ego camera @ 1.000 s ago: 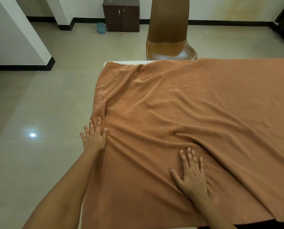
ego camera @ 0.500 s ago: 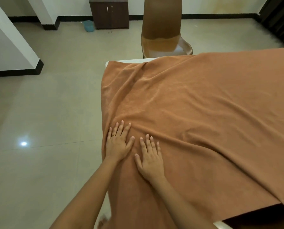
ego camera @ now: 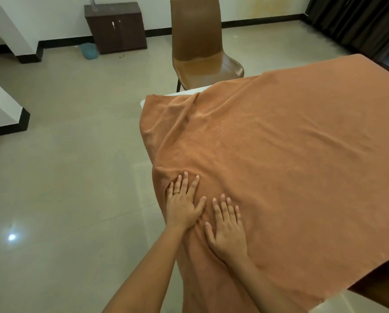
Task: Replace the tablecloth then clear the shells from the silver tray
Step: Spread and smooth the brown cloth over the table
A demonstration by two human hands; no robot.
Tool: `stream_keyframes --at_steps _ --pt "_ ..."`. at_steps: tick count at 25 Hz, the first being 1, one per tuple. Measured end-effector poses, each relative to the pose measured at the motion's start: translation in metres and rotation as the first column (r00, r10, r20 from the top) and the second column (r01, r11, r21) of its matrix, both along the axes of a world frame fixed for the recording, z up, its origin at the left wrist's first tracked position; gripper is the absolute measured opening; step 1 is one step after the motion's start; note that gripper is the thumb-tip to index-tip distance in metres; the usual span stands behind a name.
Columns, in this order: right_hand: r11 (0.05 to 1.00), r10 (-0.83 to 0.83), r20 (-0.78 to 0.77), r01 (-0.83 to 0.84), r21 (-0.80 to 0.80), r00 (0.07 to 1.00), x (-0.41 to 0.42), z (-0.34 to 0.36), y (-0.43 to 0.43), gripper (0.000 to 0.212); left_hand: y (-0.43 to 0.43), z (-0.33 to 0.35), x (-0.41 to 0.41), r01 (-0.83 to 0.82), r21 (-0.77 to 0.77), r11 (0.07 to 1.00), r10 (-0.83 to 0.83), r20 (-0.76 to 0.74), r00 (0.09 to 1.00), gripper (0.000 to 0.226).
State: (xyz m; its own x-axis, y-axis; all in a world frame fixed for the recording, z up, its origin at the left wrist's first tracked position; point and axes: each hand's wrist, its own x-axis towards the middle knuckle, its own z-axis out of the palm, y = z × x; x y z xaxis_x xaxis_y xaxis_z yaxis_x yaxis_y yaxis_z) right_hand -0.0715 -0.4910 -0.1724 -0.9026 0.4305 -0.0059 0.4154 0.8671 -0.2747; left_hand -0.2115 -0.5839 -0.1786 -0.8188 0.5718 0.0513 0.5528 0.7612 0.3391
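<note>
An orange-brown tablecloth [ego camera: 279, 159] lies spread over a white table [ego camera: 180, 93], with folds at its left side. My left hand [ego camera: 182, 204], wearing a gold ring, lies flat on the cloth near the table's left edge, fingers apart. Just to its right, my right hand [ego camera: 228, 231] also presses flat on the cloth, fingers spread. The two hands nearly touch at the thumbs. Neither holds anything. No silver tray or shells are in view.
A brown chair [ego camera: 200, 48] stands at the table's far side. A dark wooden cabinet [ego camera: 116, 28] and a small blue bin [ego camera: 89, 50] sit by the far wall. Dark curtains [ego camera: 356, 21] hang at the right. Tiled floor lies to the left.
My right hand slid left across the cloth to rest beside my left hand. My left hand moved from the cloth's edge onto its top. The view shifted left, and the folds flattened.
</note>
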Motion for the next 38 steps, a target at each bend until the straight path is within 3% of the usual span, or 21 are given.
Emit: stream_keyframes --at_steps 4,6,9,12,14,17,19,22,25,27,29,32,33,35,37,38 --pt "1.000 0.000 0.025 0.000 0.016 1.000 -0.002 0.002 0.002 0.070 0.003 -0.001 0.001 -0.004 0.011 1.000 0.004 -0.011 1.000 0.065" --pt "1.000 0.003 0.031 -0.003 0.022 1.000 -0.003 0.003 0.001 0.071 0.005 0.005 -0.006 -0.018 0.031 0.999 0.020 -0.095 0.995 0.060" --pt "1.000 0.013 0.042 -0.013 0.008 0.999 -0.004 0.005 0.001 0.073 0.010 0.026 -0.046 -0.025 0.189 0.982 0.058 -0.171 0.983 0.043" --pt "1.000 0.018 0.043 -0.019 0.019 0.999 -0.005 0.005 0.001 0.075 0.010 0.037 -0.111 -0.036 0.256 0.966 0.077 -0.153 0.985 0.056" --pt "1.000 0.021 0.036 -0.021 0.010 0.999 -0.006 0.007 0.000 0.078 0.009 0.041 -0.157 -0.012 0.166 0.986 0.008 0.020 1.000 0.080" --pt "0.999 0.019 0.030 -0.020 0.033 0.999 -0.006 0.002 0.002 0.079 0.003 0.041 -0.215 0.095 -0.102 0.990 -0.065 0.269 0.961 0.111" --pt "0.999 0.029 0.004 -0.029 0.041 1.000 -0.007 0.000 0.002 0.077 -0.007 0.034 -0.234 0.108 -0.167 0.980 -0.052 0.312 0.949 0.122" --pt "0.995 0.027 -0.041 -0.023 0.093 0.999 -0.007 -0.001 0.004 0.071 -0.017 0.031 -0.250 0.104 -0.189 0.977 -0.052 0.261 0.964 0.128" --pt "0.972 -0.179 -0.091 0.190 0.134 0.980 -0.040 0.005 -0.006 0.047 -0.023 0.034 -0.274 0.083 -0.205 0.975 -0.045 0.186 0.982 0.117" --pt "0.921 -0.373 -0.114 0.383 0.074 0.921 -0.097 0.015 -0.009 0.036 -0.023 0.038 -0.291 0.101 -0.249 0.963 -0.064 0.155 0.986 0.107" --pt "0.903 -0.429 -0.142 0.426 -0.049 0.892 -0.166 0.023 -0.002 0.045 -0.021 0.040 -0.299 0.096 -0.282 0.955 -0.061 0.132 0.989 0.092" --pt "0.954 -0.292 -0.080 0.285 -0.091 0.953 -0.243 0.020 0.012 0.069 -0.013 0.037 -0.306 0.042 -0.257 0.966 -0.012 0.118 0.993 0.078" --pt "0.970 -0.237 -0.040 0.234 -0.071 0.971 -0.253 0.015 0.010 0.075 -0.010 0.037 -0.308 0.020 -0.207 0.978 0.004 0.116 0.993 0.071" --pt "0.982 -0.188 -0.001 0.188 -0.026 0.982 -0.254 0.007 -0.001 0.078 -0.006 0.042 -0.314 -0.076 0.068 0.995 0.062 0.197 0.978 0.043" --pt "0.984 -0.177 0.002 0.177 0.004 0.984 -0.242 0.003 -0.012 0.079 -0.003 0.049 -0.326 -0.284 0.318 0.905 0.164 0.356 0.920 0.023" --pt "0.986 -0.169 0.003 0.168 0.008 0.986 -0.239 0.002 -0.016 0.080 -0.002 0.052 -0.335 -0.397 0.357 0.846 0.227 0.433 0.872 0.024"
